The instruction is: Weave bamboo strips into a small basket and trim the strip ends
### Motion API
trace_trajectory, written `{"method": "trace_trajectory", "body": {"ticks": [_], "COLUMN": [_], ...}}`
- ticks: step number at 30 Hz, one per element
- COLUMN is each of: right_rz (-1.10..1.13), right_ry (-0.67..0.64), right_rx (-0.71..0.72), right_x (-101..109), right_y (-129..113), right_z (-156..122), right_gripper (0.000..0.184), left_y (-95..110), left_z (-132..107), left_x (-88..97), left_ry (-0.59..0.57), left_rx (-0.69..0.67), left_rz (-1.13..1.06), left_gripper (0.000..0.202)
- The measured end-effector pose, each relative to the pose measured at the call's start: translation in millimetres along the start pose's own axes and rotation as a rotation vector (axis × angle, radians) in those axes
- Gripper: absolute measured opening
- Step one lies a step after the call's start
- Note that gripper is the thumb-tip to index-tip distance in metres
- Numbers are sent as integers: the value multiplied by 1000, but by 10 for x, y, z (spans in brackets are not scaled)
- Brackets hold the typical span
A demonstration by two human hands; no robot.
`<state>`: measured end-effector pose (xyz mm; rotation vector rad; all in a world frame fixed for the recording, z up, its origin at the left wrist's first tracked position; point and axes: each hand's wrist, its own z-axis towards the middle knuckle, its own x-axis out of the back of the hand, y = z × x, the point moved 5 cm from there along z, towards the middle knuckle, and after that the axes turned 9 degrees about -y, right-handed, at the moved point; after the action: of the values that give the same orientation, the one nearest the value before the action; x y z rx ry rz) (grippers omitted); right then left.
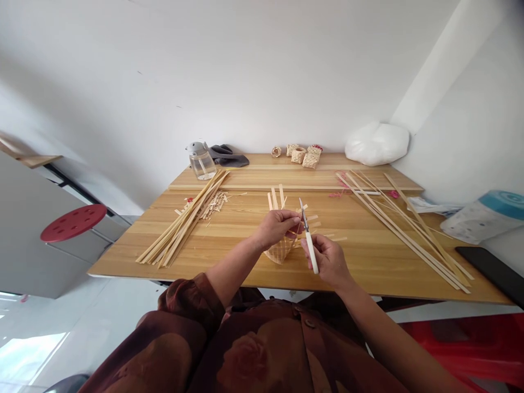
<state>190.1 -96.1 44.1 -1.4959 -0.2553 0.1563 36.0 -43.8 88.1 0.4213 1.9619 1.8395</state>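
My left hand (277,227) is closed round a small woven bamboo basket (280,251), held above the near edge of the wooden table (229,240). Loose strip ends stick up from the basket behind my fingers. My right hand (327,259) grips white-handled scissors (309,240), blades pointing up and away, right beside the basket's strips. Both hands almost touch.
A bundle of long bamboo strips (184,221) lies on the left, another bundle (403,226) on the right. At the back stand a glass jar (201,161), a grey cloth (227,155), small woven pieces (303,154) and a white bag (376,143). A red stool (73,222) is at left, a black phone (491,267) at right.
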Motion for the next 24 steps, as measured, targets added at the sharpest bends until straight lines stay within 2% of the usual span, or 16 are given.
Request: {"method": "trace_trajectory", "body": {"ticks": [7, 14, 24], "right_rz": [48, -282, -476], "right_ry": [50, 162, 191], "right_rx": [25, 107, 151], "right_x": [9, 31, -52], "right_y": [-40, -12, -86], "right_z": [-81, -118, -93], "right_gripper": [43, 33, 29], "left_y": [7, -15, -13], "left_z": [-4, -38, -65], "left_x": [3, -93, -105], "left_ry": [81, 245, 308], "left_rx": [-31, -35, -38], "left_rz": [-30, -31, -55], "left_gripper": [38, 32, 17]}}
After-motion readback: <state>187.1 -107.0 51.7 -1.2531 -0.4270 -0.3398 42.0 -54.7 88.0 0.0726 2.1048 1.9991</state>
